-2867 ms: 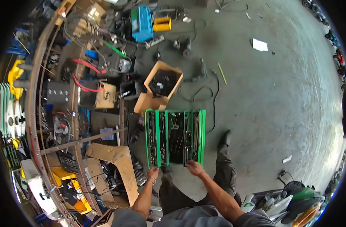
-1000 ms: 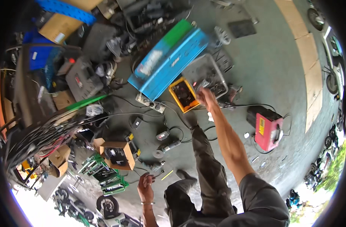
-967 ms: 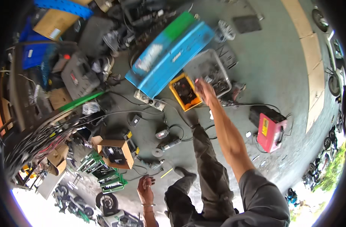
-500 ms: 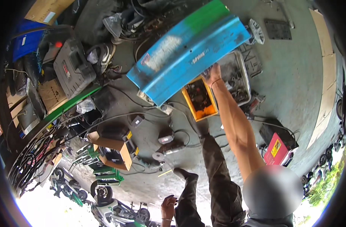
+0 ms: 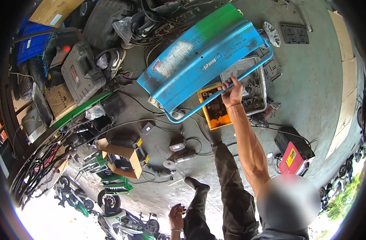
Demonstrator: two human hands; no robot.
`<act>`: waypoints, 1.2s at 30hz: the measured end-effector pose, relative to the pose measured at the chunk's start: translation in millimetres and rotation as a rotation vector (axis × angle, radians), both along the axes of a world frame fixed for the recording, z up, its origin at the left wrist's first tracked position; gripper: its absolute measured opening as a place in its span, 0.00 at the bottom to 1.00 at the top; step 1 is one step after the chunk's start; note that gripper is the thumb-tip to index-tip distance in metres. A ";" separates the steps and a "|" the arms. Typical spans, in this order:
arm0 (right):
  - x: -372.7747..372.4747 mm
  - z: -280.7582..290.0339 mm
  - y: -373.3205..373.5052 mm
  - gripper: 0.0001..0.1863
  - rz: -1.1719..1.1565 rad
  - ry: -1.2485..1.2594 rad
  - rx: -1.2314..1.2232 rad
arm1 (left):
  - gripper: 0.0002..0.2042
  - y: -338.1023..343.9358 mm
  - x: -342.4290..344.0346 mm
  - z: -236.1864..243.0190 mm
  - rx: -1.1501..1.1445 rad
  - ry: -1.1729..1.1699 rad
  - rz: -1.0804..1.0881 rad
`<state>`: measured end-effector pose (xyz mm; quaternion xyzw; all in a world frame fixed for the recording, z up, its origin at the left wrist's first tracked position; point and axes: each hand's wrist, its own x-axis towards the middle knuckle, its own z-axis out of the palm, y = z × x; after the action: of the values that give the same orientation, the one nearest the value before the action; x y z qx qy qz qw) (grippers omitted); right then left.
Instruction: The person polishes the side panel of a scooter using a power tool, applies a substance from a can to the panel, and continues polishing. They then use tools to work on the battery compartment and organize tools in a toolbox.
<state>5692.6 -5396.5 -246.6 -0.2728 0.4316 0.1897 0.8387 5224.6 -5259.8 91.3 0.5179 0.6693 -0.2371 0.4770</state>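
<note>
A blue metal toolbox (image 5: pixel 199 54) with a green far end and worn, scuffed paint stands tilted across the upper middle. Along its near side runs a long blue tubular handle (image 5: pixel 204 105). My right hand (image 5: pixel 233 93) is closed round this handle toward its right part, my arm stretched forward. Beneath the handle is a yellow tray (image 5: pixel 212 121) with dark, greasy parts and an orange patch inside. Next to it stands a grey metal tray (image 5: pixel 264 90) with loose parts. My left hand (image 5: pixel 176 218) hangs by my left leg, fingers loosely bent and apart.
An angle grinder (image 5: pixel 182 157) with its cable lies on the floor before my feet. Left of it are an open cardboard box (image 5: pixel 125 160) and a grey tool case (image 5: pixel 82 74). A red and black machine (image 5: pixel 292 157) stands at the right. Cables cross the floor.
The tubular handle has come out along the toolbox's near side, toward me. My right hand has drawn back from the toolbox's edge and now grips that handle. The left hand has barely moved.
</note>
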 end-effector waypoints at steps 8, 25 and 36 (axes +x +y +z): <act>12.9 75.1 10.4 0.25 0.041 0.064 -0.142 | 0.14 -22.8 62.4 -8.5 -0.020 -0.168 -0.032; -46.6 43.5 -120.2 0.21 0.247 0.291 -0.355 | 0.13 -10.4 60.4 -34.0 0.004 -0.221 -0.033; -55.5 22.4 -124.6 0.23 0.267 0.388 -0.429 | 0.27 0.4 315.2 -221.2 0.560 -0.567 -0.903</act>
<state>5637.1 -5521.1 -224.2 -0.4563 0.5739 0.2510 0.6319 5539.8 -5259.4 -129.8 0.9000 0.2668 -0.0838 0.3345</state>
